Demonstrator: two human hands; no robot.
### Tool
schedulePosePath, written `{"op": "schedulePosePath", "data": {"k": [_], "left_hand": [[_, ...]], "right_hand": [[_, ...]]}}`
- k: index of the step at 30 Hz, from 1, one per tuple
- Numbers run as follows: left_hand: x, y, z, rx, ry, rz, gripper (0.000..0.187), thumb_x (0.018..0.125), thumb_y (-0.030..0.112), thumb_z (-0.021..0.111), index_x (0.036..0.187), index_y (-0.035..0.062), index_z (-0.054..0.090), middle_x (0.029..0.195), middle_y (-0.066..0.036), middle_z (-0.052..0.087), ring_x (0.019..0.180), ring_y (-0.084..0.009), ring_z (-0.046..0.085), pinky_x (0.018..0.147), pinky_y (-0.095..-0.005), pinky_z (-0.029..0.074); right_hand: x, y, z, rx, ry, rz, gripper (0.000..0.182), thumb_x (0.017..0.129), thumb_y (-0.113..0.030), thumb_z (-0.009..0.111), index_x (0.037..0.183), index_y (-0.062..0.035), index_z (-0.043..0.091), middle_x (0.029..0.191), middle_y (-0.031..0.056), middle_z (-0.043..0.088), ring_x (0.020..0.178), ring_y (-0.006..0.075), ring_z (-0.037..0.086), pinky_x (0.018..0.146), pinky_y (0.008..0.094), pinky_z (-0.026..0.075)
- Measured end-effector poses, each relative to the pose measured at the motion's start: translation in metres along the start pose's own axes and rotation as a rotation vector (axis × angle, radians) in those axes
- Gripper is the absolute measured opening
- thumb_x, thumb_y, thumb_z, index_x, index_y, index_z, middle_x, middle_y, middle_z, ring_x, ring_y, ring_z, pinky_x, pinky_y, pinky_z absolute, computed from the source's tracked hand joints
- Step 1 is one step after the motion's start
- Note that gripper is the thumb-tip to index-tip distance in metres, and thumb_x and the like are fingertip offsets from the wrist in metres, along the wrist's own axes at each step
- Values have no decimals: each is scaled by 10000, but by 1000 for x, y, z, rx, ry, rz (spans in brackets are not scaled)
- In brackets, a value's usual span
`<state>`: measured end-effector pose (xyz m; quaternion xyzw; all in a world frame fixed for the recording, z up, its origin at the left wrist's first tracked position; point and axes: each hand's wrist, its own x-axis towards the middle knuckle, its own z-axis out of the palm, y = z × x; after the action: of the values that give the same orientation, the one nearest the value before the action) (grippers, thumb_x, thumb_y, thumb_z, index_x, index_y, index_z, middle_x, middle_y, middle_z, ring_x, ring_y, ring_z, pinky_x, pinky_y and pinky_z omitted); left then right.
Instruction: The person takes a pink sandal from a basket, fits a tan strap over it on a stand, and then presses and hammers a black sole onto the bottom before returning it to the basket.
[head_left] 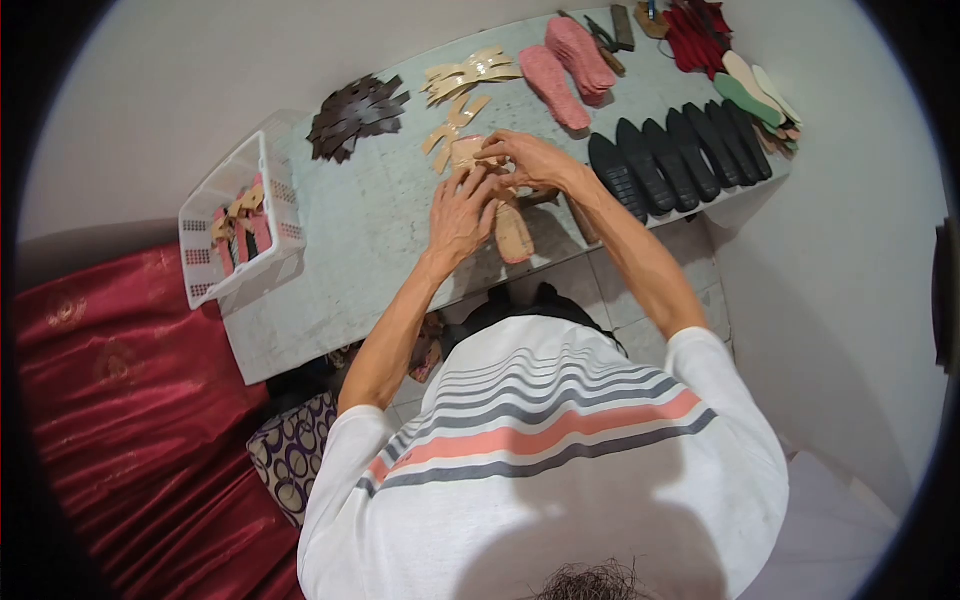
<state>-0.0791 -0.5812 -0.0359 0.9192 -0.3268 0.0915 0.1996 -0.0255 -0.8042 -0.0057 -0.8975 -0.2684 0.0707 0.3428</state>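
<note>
Both hands meet over a tan, sandal-shaped piece [514, 236] near the table's front edge. My left hand [463, 213] lies on its left side, fingers bent over its upper part. From the right, my right hand [527, 160] reaches across, its fingertips at the pale top end [468, 152]. The fingers of both hands are bent around the piece and partly hide its middle. Just beyond them lie loose cream strap pieces [440, 140], with a stack of cream straps [470, 74] farther back.
Dark brown straps [357, 115] lie at the back left, beside a white basket [268, 205] of sandal parts. Pink insoles [553, 85], a row of black soles [660, 165], tools [622, 28] and red material [697, 40] occupy the right side.
</note>
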Motion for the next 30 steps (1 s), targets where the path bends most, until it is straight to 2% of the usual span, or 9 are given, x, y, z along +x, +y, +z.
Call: {"op": "schedulePosePath", "data": {"k": [2,3,5,8,13,18,21,24,30], "left_hand": [[-1,0,-1,-14,-4,-2,444,962,240,670,1394,138,643,1501,-88,565,1371,-361,485,1131,-491,413],[1,0,-1,-20,-14,-10,471,960,233,672,1422,151,631,1521,-79,555,1374,-363,481,1135,-490,412],[2,0,2,-42,-16,-4,475,958,231,671,1424,146,634,1534,-71,547,1383,-358,475,1145,-488,401],[2,4,0,-57,-47,-31,484,958,226,667,1433,143,634,1556,-57,534,1395,-353,465,1163,-485,389],[3,1,1,-41,-83,-56,479,960,228,668,1431,145,640,1567,-61,526,1413,-354,457,1181,-484,385],[4,0,4,-24,-96,-39,505,977,233,664,1474,169,603,1571,-61,522,1423,-363,445,1197,-490,382],[1,-1,1,-45,-85,-62,504,977,237,664,1472,164,604,1571,-68,521,1423,-370,441,1199,-496,375],[2,1,0,-49,-75,-80,502,975,237,667,1468,164,608,1569,-66,523,1420,-373,443,1194,-498,378],[1,1,2,-53,-77,-73,492,974,247,671,1455,164,619,1569,-55,523,1426,-355,440,1185,-489,396]], "right_hand": [[-20,13,6,535,246,97,532,861,-327,845,1301,-61,712,1274,152,650,1066,279,696,929,387,562],[-36,25,13,557,400,192,485,895,-334,817,1284,-60,721,1237,161,660,1050,283,698,886,389,566],[-81,66,40,376,677,354,411,921,-298,780,1241,-46,733,1243,178,658,1045,312,692,894,411,551],[-160,99,89,-5,859,668,348,924,-240,751,1208,-40,736,1220,163,643,1123,345,614,969,452,496],[-215,85,97,-133,838,834,372,907,-251,769,1217,-49,733,1224,124,619,1194,341,549,1019,454,457],[-202,101,80,-491,825,750,471,874,-289,813,1276,-65,712,1324,161,588,1227,354,560,993,463,480],[-189,120,71,-374,661,865,563,836,-301,855,1323,-68,693,1365,184,572,1233,376,577,989,487,508],[-186,125,57,-250,612,902,620,796,-332,883,1321,-57,700,1362,187,589,1216,409,593,1004,507,505],[-188,120,45,-241,515,939,639,806,-280,885,1362,-57,663,1363,161,563,1239,380,585,1010,507,528]]}}
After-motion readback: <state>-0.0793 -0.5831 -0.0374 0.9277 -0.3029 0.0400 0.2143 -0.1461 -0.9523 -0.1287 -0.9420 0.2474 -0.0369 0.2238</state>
